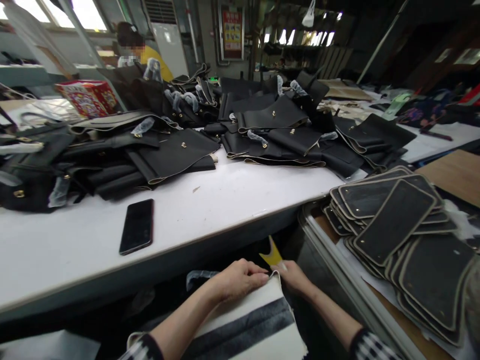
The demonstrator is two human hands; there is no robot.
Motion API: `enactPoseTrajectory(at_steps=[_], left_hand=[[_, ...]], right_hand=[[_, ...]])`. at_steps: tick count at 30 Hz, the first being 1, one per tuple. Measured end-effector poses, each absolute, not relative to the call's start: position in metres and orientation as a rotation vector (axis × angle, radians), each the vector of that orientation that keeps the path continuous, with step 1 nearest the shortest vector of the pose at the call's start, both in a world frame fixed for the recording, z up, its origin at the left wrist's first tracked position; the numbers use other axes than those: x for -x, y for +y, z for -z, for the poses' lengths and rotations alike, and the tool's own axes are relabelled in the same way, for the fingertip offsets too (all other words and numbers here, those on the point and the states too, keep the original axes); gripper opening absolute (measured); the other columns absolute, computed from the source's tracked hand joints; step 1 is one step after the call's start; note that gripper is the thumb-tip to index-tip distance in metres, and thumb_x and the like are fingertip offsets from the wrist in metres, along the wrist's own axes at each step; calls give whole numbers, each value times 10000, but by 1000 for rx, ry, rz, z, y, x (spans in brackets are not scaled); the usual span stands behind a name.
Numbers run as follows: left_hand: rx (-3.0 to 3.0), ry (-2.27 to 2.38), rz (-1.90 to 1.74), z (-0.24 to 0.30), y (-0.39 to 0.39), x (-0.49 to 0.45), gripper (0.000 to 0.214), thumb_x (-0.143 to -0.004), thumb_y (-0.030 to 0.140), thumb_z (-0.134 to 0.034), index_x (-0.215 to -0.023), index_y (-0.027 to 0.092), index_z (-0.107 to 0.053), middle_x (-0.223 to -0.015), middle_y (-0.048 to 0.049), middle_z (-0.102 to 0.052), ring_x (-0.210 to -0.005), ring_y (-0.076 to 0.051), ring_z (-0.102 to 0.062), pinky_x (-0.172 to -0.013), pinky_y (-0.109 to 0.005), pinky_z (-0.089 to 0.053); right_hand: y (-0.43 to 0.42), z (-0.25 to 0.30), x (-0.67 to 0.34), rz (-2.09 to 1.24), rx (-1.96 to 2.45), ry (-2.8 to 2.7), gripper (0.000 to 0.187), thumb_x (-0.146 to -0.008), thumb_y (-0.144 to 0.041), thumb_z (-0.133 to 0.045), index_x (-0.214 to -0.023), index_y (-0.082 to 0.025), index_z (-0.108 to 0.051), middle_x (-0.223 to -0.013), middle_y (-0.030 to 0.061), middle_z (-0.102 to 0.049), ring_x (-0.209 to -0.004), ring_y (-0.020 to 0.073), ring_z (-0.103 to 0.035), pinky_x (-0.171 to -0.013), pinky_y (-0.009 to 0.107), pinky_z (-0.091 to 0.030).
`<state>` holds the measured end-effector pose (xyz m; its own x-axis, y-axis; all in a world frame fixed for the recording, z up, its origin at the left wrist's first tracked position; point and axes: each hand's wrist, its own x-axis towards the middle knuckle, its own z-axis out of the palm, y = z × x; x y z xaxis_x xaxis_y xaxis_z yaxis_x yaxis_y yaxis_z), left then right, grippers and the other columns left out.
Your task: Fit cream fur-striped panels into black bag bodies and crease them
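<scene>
My left hand [243,280] is closed on the top edge of a leather panel [255,322], its pale backing facing me with a broad dark stripe across it. The panel slopes down toward my body below the table edge. At the panel's upper right corner, my right hand [296,280] is closed on a small yellow piece with a forked, V-shaped end [273,254]. That fork points up and left, away from the panel; the rest is hidden in my fingers. A wrapped strap [200,276] shows beyond my left forearm.
Black leather bag pieces [176,155] with gold fittings lie heaped on the white table [210,200]. A phone [137,226] rests near its front edge. To my right, stacked dark panels with pale borders [397,220] sit on a lower surface. A person in yellow [155,60] is behind the heap.
</scene>
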<state>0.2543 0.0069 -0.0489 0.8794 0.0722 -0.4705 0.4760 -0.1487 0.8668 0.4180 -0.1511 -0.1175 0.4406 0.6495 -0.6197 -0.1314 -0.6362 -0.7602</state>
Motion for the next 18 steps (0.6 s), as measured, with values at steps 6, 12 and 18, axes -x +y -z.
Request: enactPoseTrajectory(at_steps=[6,12,18], left_hand=[[-1711,476,330,53,6,-255,444,-800,536,-597,-1009,180,-761,-891,-28,-720,-812,-218,-611,-689,-276,-455],[-1695,552,226,54,2,-256,692,-742,497,-693,-1341,178,-561,-862,-31,-711,-784,-208,-630,-687,-280,-465],[-1745,560,145,52,-1,-259,764,-728,419,-730,-1420,235,-462,-762,15,-672,-706,-173,-581,-655,-253,-428]], right_hand=[[-207,68,-464,-1865,1652,-755,592,-733,-685,-627,-931,-128,-626,-551,12,-591,-404,112,-487,-412,196,-352],[-164,62,-463,-1219,1998,-1171,612,-894,-678,-354,-648,-157,-562,-600,20,-531,-552,134,-465,-536,240,-320],[-122,50,-455,-578,2174,-1687,532,-945,-545,-432,-599,-171,-585,-637,60,-616,-643,166,-511,-663,308,-266]])
